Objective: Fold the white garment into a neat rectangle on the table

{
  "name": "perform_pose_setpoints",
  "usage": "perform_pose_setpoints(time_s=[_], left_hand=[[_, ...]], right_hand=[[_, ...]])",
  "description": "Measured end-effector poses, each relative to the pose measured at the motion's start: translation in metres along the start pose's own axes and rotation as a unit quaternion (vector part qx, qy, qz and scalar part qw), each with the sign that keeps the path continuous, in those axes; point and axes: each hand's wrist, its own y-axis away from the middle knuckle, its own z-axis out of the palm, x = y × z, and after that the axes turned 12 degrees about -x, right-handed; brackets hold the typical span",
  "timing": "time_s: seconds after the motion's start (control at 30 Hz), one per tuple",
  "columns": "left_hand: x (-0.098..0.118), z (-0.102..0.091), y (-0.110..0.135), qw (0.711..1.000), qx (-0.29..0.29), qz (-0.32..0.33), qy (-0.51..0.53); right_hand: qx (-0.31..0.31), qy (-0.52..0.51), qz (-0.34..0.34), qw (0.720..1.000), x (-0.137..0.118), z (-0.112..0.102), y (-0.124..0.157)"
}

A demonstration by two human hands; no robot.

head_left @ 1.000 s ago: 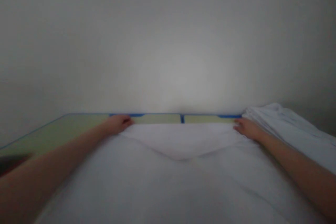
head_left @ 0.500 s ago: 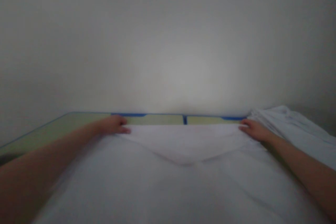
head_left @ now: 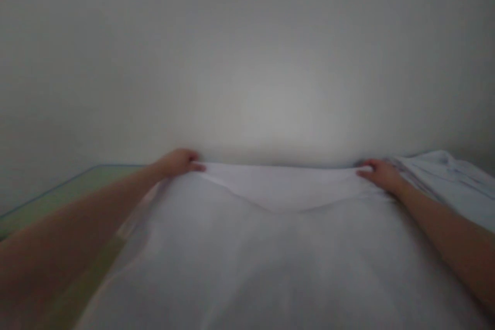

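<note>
White cloth (head_left: 278,252), far edge (head_left: 280,169) L-R, btwn hands (head_left: 178,162) (head_left: 382,174)

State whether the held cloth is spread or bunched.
Spread: the white cloth stretches between the left hand and right hand, its far edge nearly straight.

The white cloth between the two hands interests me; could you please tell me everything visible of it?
The white cloth looks like plain, soft fabric. The left hand and the right hand grip its far edge, which is nearly straight between them. Below that edge, a curved line dips in the middle. Faint folds cross it, and its near end leaves the frame; blur hides the weave.
</note>
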Motion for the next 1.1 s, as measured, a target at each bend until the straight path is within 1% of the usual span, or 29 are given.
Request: perform_pose_setpoints(time_s=[0.1, 0.13, 0.2, 0.27, 0.33, 0.37, 0.43, 0.5, 0.53, 0.6, 0.63, 0.7, 0.83, 0.9, 1.0, 1.03, 1.1], left_hand=[[-0.006, 0.006, 0.001, 0.999, 0.002, 0.004, -0.035], [-0.010, 0.008, 0.003, 0.999, 0.014, 0.011, -0.048], [-0.014, 0.011, 0.009, 0.995, 0.057, 0.033, -0.073], [-0.008, 0.015, 0.018, 0.990, 0.094, 0.063, -0.088], [0.012, 0.022, 0.029, 0.988, 0.095, 0.092, -0.082], [0.027, 0.027, 0.034, 0.989, 0.083, 0.104, -0.072], [0.061, 0.036, 0.044, 0.990, 0.045, 0.122, -0.050], [0.091, 0.044, 0.050, 0.993, -0.011, 0.114, -0.031], [0.102, 0.047, 0.052, 0.993, -0.035, 0.109, -0.025], [0.111, 0.049, 0.054, 0.991, -0.068, 0.110, -0.021], [0.110, 0.049, 0.054, 0.990, -0.073, 0.117, -0.023], [0.099, 0.049, 0.052, 0.989, -0.075, 0.127, -0.029], [0.063, 0.051, 0.049, 0.991, -0.075, 0.106, -0.041], [0.048, 0.053, 0.051, 0.992, -0.069, 0.097, -0.042], [0.033, 0.052, 0.068, 0.994, -0.058, 0.092, -0.033], [0.030, 0.050, 0.078, 0.994, -0.058, 0.093, -0.028], [0.027, 0.045, 0.106, 0.992, -0.066, 0.106, -0.016]], right_hand=[[0.035, 0.046, -0.027, 0.998, -0.002, -0.001, 0.003], [0.042, 0.062, -0.043, 0.996, -0.004, -0.005, 0.005], [0.039, 0.096, -0.090, 0.991, -0.011, -0.015, 0.013], [0.013, 0.128, -0.159, 0.979, -0.021, -0.025, 0.022], [-0.022, 0.143, -0.231, 0.962, -0.034, -0.029, 0.032], [-0.040, 0.138, -0.259, 0.955, -0.039, -0.028, 0.037], [-0.077, 0.107, -0.293, 0.947, -0.046, -0.019, 0.046], [-0.112, 0.071, -0.301, 0.944, -0.047, -0.007, 0.054], [-0.124, 0.063, -0.297, 0.945, -0.045, -0.001, 0.058], [-0.140, 0.064, -0.283, 0.947, -0.037, 0.007, 0.065], [-0.145, 0.068, -0.277, 0.948, -0.032, 0.009, 0.069], [-0.154, 0.074, -0.264, 0.949, -0.022, 0.008, 0.076], [-0.165, 0.072, -0.229, 0.957, -0.006, -0.001, 0.090], [-0.162, 0.064, -0.212, 0.962, 0.001, -0.004, 0.099], [-0.149, 0.052, -0.183, 0.970, 0.011, -0.009, 0.114], [-0.146, 0.051, -0.175, 0.972, 0.013, -0.011, 0.120], [-0.139, 0.055, -0.168, 0.974, 0.016, -0.017, 0.135]])
